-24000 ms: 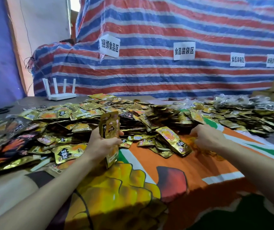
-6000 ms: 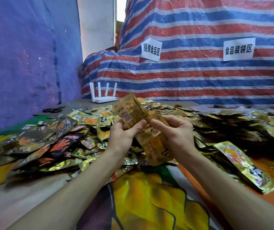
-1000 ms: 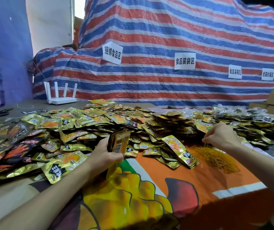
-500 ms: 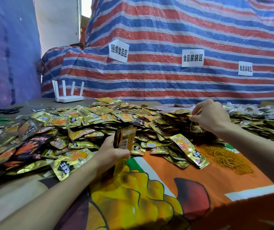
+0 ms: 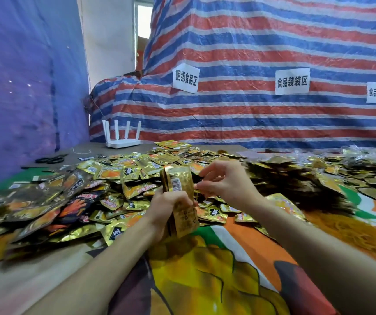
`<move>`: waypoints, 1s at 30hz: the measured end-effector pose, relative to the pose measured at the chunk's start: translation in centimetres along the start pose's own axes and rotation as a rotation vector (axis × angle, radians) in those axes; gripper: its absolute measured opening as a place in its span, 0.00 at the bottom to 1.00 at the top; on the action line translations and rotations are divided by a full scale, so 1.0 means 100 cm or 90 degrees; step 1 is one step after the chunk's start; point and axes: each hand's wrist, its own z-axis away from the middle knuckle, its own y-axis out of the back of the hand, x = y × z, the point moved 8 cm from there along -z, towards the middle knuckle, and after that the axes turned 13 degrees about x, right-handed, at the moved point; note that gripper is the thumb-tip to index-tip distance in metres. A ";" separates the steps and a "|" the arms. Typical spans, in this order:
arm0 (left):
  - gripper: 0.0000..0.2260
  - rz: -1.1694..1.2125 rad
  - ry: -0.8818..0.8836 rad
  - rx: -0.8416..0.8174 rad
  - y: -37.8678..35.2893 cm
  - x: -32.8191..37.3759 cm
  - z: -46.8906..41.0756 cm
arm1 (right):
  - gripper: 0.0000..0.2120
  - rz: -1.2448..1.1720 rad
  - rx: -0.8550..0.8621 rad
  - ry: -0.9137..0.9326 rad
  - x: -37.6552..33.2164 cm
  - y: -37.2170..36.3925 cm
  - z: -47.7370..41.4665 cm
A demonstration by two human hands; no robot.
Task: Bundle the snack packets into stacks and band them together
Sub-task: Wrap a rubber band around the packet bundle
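My left hand (image 5: 166, 206) grips an upright stack of gold snack packets (image 5: 180, 196) above the table's near middle. My right hand (image 5: 225, 183) is right beside the stack's upper right edge, thumb and fingers pinching a thin yellow rubber band (image 5: 201, 193) that hangs blurred beneath them. A big heap of loose gold packets (image 5: 118, 178) spreads behind and to the left of my hands. A pile of yellow rubber bands (image 5: 350, 233) lies on the orange cloth at the right.
A second mound of gold packets (image 5: 296, 176) and clear bags fills the right back. A white router (image 5: 123, 135) and black scissors (image 5: 50, 159) sit at the far left back. A striped tarp (image 5: 250, 110) with paper signs rises behind the table.
My right hand has come away from the rubber band pile and moved left to the stack with a band. My left hand raised the stack a little. The view turned left.
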 end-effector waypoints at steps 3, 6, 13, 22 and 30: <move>0.07 -0.005 0.031 0.034 0.008 -0.005 -0.008 | 0.07 0.075 0.033 0.121 -0.002 -0.022 -0.003; 0.06 -0.019 0.033 0.085 0.017 -0.007 -0.018 | 0.05 0.026 0.072 0.146 0.011 -0.032 0.000; 0.06 0.018 0.164 0.009 0.019 -0.020 -0.022 | 0.08 -0.162 -0.129 -0.081 0.050 -0.043 0.004; 0.18 0.160 0.185 0.007 0.018 -0.022 -0.026 | 0.04 -0.570 -0.210 -0.279 0.042 -0.043 0.011; 0.20 0.202 0.197 -0.054 0.006 -0.022 -0.021 | 0.19 -0.630 -0.127 -0.332 0.047 -0.048 0.010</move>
